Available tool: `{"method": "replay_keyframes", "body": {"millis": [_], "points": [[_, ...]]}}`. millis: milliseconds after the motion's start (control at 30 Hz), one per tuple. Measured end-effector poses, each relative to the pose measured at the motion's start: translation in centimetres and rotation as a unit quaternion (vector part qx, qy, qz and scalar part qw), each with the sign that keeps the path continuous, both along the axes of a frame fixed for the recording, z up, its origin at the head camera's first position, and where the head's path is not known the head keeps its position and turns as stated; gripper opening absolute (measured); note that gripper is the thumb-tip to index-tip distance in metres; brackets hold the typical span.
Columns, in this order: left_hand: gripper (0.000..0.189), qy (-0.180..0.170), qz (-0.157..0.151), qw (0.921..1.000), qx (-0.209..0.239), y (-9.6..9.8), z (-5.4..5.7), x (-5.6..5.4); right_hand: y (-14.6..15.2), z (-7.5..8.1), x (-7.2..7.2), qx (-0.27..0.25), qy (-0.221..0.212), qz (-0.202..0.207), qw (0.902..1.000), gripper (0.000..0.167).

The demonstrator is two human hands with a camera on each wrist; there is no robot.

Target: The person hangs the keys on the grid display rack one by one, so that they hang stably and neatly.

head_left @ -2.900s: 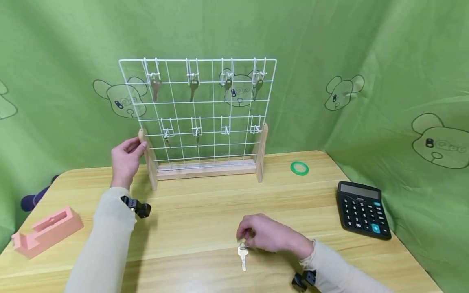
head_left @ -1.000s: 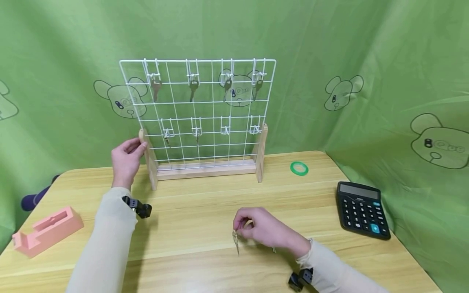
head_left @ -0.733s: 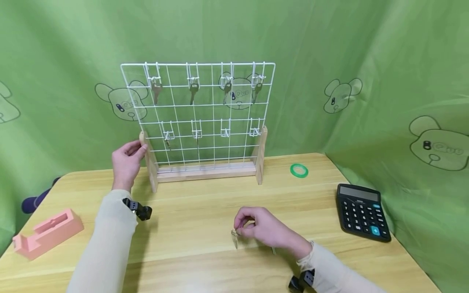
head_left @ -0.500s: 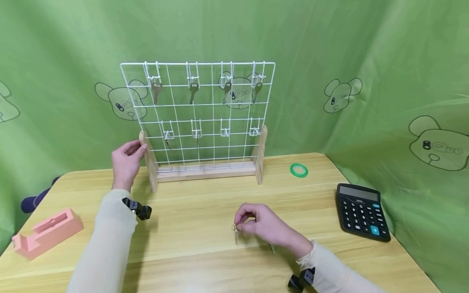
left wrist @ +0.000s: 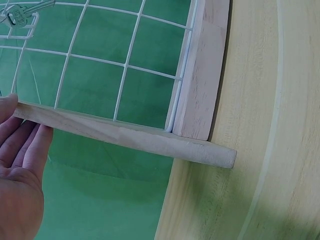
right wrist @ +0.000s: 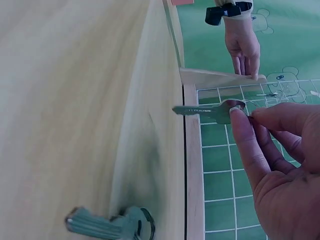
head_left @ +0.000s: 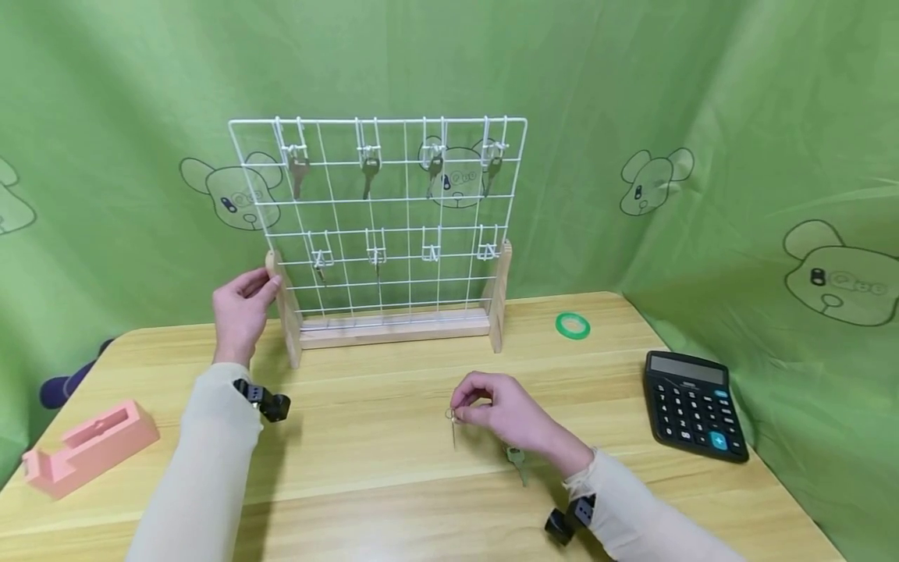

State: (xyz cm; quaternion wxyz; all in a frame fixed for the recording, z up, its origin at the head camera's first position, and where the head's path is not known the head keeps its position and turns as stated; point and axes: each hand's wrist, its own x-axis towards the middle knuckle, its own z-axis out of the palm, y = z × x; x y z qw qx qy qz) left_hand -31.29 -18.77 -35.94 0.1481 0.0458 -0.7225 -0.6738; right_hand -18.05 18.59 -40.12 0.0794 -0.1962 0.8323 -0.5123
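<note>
My left hand grips the top of the left wooden upright of a white wire-grid rack. In the right wrist view, thumb and forefinger of my right hand pinch a key near its head, beside its ring. That key hangs above the table in the head view, seen edge-on. A second key with a ring lies on the tabletop below my right wrist. Keys hang from all the upper hooks and from the two left lower hooks; the two right lower hooks hold none.
A black calculator lies at the right, and a green tape roll sits right of the rack. At the left stands a pink tape dispenser. Green curtain encloses the table's back and sides.
My right hand has lifted a key off the table by its ring and moved slightly up and away. The second key, earlier mostly hidden, now shows. My left hand has stayed put.
</note>
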Motion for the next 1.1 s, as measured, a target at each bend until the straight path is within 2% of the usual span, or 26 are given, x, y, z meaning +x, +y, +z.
{"method": "replay_keyframes", "body": {"millis": [367, 767, 1100], "points": [[0.047, -0.007, 0.001, 0.9999, -0.007, -0.2, -0.1, -0.1, -0.1, 0.4, -1.4, -0.024, 0.017, -0.016, 0.9995, 0.011], [0.047, -0.010, -0.003, 0.9999, -0.012, -0.2, 0.1, 0.0, -0.1, 1.2, -2.8, -0.012, 0.036, -0.032, 0.9988, 0.010], [0.046, -0.005, -0.003, 0.9998, -0.017, -0.1, 0.1, 0.1, -0.3, 1.3, -4.3, -0.022, 0.039, -0.048, 0.9978, 0.010]]}}
